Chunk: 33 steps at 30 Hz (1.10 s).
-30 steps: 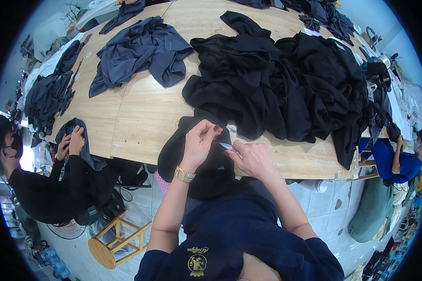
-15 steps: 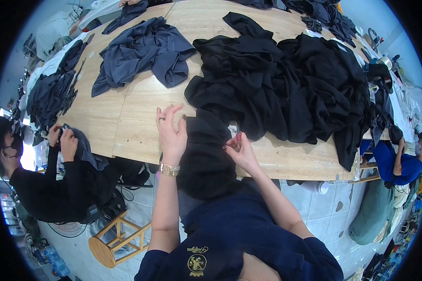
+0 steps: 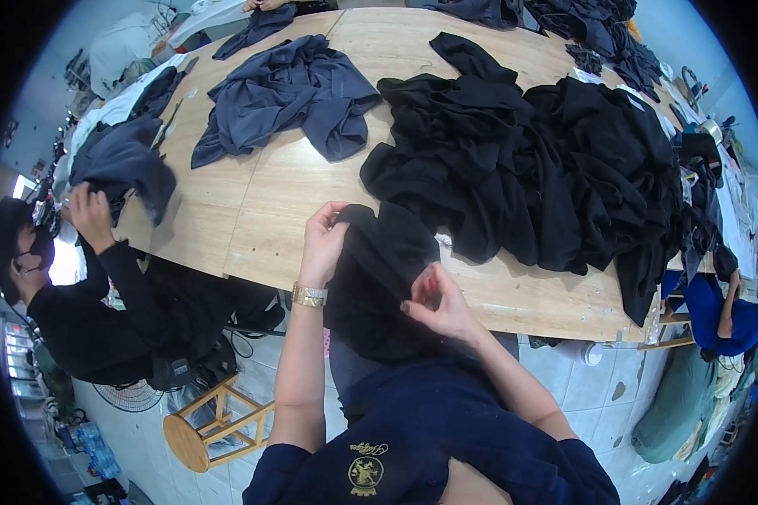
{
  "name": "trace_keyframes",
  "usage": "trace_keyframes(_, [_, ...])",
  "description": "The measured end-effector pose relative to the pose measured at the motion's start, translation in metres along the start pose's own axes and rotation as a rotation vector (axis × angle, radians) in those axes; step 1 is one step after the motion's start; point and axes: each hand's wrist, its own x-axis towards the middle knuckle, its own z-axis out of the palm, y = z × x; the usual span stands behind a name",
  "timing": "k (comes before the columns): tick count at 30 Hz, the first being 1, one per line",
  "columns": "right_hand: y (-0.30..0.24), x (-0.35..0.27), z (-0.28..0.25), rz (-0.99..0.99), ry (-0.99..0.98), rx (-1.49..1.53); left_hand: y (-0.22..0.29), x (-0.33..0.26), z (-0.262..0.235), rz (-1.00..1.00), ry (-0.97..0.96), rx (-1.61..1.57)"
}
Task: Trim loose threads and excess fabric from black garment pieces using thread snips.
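A black cloth garment lies bunched over the table's front edge and hangs down into my lap. My left hand pinches its upper left edge between thumb and fingers and lifts it a little. At its right side my right hand is curled, thumb toward the cloth and fingers bent inward. What those fingers hold, if anything, is hidden. Just beyond, a heap of black garments spreads across the table. To its left lies a crumpled dark grey garment.
On my left a co-worker in a black mask lifts a grey garment. A wooden stool stands on the floor at the lower left. At the far right sits a person in blue, near a green sack.
My left hand has closed from spread fingers onto the black garment's edge and lifted it. My right hand has moved slightly down. The co-worker has raised the grey garment toward the table.
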Motion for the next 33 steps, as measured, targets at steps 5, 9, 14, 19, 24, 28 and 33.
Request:
trace_keyframes(5, [-0.005, 0.041, 0.013, -0.312, 0.542, -0.47, 0.029, -0.016, 0.01, -0.021, -0.192, -0.151])
trace_keyframes(9, [0.003, 0.056, 0.003, -0.239, 0.439, -0.385, 0.046, -0.013, -0.001, 0.074, -0.07, -0.186])
trace_keyframes(14, [0.005, 0.05, -0.032, -0.247, 0.446, 0.129, 0.06, -0.008, -0.069, 0.28, 0.187, -0.283])
trace_keyframes(19, [0.035, 0.055, -0.043, -0.191, 0.502, 0.064, 0.037, -0.022, -0.093, 0.169, 0.248, -0.104])
trace_keyframes(24, [0.054, 0.073, -0.013, -0.068, 0.5, -0.605, 0.029, -0.037, -0.083, 0.142, 0.193, -0.17])
trace_keyframes(28, [0.052, 0.075, 0.0, 0.018, 0.327, -0.666, 0.038, -0.042, -0.08, 0.109, 0.115, -0.344])
trace_keyframes(33, [-0.027, 0.07, -0.039, -0.318, 0.544, 0.125, 0.064, -0.054, -0.086, 0.323, 0.275, -0.375])
